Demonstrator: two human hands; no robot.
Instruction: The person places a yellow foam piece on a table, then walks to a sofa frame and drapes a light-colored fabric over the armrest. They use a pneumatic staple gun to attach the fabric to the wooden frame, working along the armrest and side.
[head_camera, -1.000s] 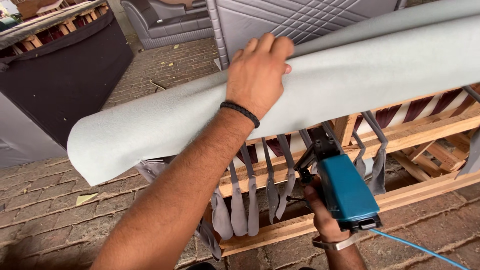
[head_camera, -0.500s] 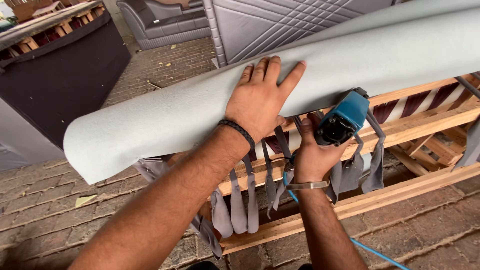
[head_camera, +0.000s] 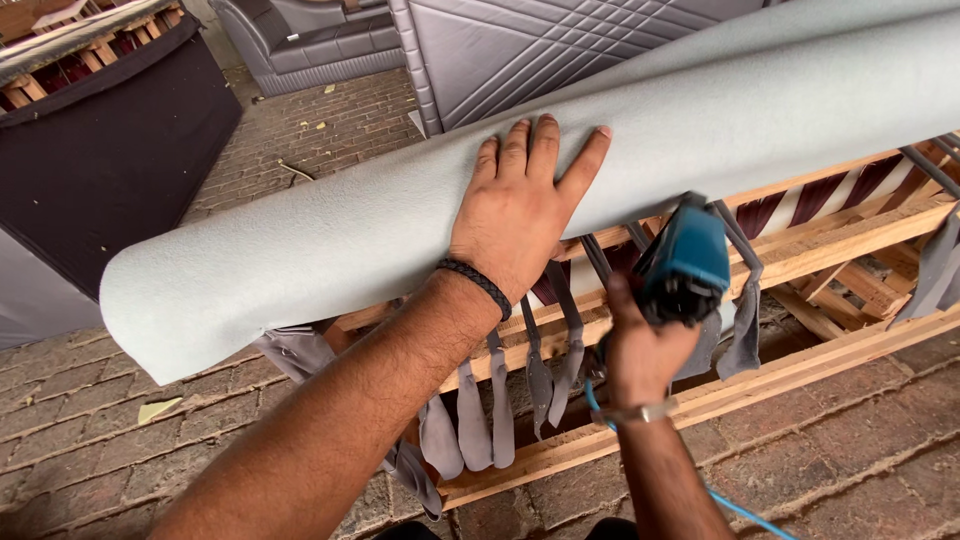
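Padding (head_camera: 300, 250), pale grey-green, one thick sheet: draped over the top rail of a wooden frame (head_camera: 800, 260), running from the near left up to the far right, its rounded left end hanging free past the frame.

Dark cloth-covered piece (head_camera: 110, 170), far left: stands on the brick floor (head_camera: 90, 440), wooden slats showing along its top edge. Well apart from the padding.

Scrap of pale paper (head_camera: 158, 408), near left: lies flat on the bricks below the padding's end.

Grey quilted panel (head_camera: 560, 50), far centre: upright behind the padding, with a grey cushioned seat (head_camera: 300, 50) to its left.

Left hand (head_camera: 520, 215), centre: laid flat on the padding, palm down, fingers spread and extended, gripping nothing, only pressing. Dark braided band at the wrist.

Grey webbing straps (head_camera: 480, 420), centre: several hang loose from the frame below the padding, ends dangling toward the floor.

Right hand (head_camera: 640, 355), right of centre: fingers wrapped fast around the handle of a blue staple gun (head_camera: 685, 265), whose nose points up at the underside edge of the padding where it meets the rail. Metal bracelet at the wrist.

Blue hose (head_camera: 740, 510), near right: trails from the tool down past the forearm.
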